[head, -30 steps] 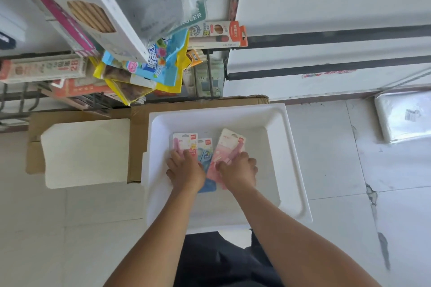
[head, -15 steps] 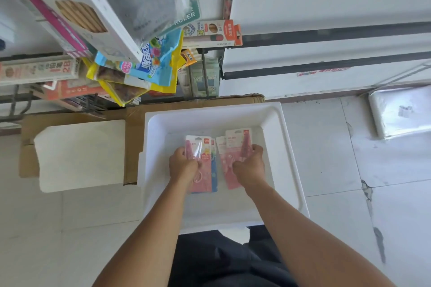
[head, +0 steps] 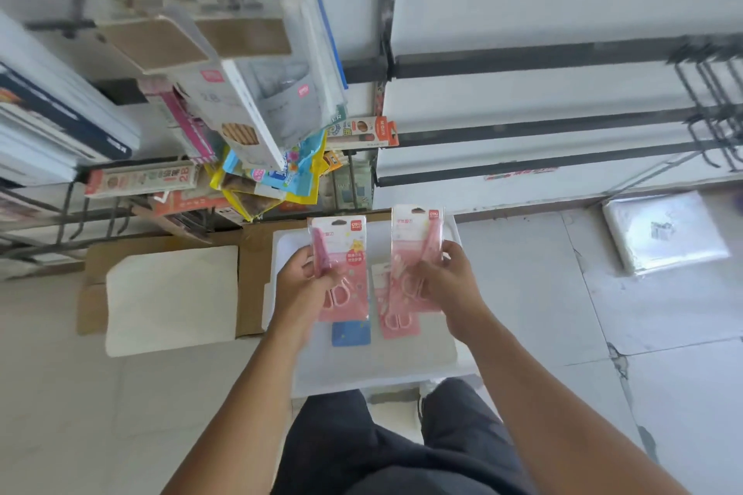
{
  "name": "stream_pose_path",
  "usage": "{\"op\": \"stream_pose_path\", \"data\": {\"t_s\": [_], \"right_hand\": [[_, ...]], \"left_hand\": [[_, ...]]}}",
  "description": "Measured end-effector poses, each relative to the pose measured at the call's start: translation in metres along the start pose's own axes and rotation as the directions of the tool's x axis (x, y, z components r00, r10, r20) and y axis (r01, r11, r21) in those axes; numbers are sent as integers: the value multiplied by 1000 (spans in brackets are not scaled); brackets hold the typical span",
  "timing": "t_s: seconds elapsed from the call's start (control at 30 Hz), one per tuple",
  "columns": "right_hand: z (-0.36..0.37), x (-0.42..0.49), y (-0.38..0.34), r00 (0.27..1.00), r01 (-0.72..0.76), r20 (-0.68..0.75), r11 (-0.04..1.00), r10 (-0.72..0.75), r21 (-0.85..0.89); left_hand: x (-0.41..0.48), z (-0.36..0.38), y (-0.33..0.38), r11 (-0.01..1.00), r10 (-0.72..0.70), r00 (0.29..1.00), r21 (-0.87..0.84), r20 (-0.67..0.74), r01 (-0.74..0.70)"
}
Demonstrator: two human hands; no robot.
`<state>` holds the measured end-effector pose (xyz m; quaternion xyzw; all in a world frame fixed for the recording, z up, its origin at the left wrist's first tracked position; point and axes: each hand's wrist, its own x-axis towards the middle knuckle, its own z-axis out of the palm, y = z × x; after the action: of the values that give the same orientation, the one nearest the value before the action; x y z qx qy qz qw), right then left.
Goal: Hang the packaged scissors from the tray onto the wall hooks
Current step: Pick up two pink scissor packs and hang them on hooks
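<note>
— What are you holding right now?

— I'm gripping 1 pink scissors pack (head: 341,265) in my left hand (head: 305,285), fingers clamped across its left edge, and a 2nd pink pack (head: 416,253) in my right hand (head: 446,285), fingers pinched round its right edge. Both are lifted above the white tray (head: 402,366), hang holes pointing up toward the wall.

— Anything left in the tray?

— I'm seeing another pink pack (head: 396,323) lying near the tray's middle and a blue pack (head: 350,334) just beside it, partly hidden under the one in my left hand.

— What is worrying you from here?

— I'm carrying 2 at once, so neither hand is free to steady a hook. I'm judging that a hang hole could miss the hook tip and the slick plastic could slide out of my pinch. The crowded hanging stationery (head: 257,125) on the left could also snag a pack on the way up.

— And the empty hooks?

— I'm spotting bare dark hooks (head: 711,108) far to the right on the white slat wall (head: 542,100); reaching that way may be pulling me off balance over the tray.

— What is the tray sitting on?

— It's resting on a pale tiled floor (head: 542,293), its far left corner touching flattened cardboard (head: 253,253). A wrapped white bundle (head: 663,237) is lying well apart to the right.
</note>
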<state>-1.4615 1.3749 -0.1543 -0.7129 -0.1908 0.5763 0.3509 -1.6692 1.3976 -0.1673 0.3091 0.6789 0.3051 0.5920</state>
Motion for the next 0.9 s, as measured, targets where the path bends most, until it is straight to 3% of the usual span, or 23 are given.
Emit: {"op": "stream_pose_path", "data": {"t_s": [0.2,0.37,0.67,0.9], "right_hand": [[-8,-54,-60,976,207,58,976,-211,65],[-15,-99,-109,906,405,84,907,-415,116],[-34,-165,-197,741,643,72,736,-668,213],[-72,-218,-272,544,814,30,536,-838,221]], "left_hand": [[-44,-8,72,974,224,971,-62,81,-219],[-87,-13,137,901,431,896,-106,106,-421],[-159,-9,236,735,673,737,-171,61,-656],[-221,16,303,550,820,569,-196,-54,-812]]}}
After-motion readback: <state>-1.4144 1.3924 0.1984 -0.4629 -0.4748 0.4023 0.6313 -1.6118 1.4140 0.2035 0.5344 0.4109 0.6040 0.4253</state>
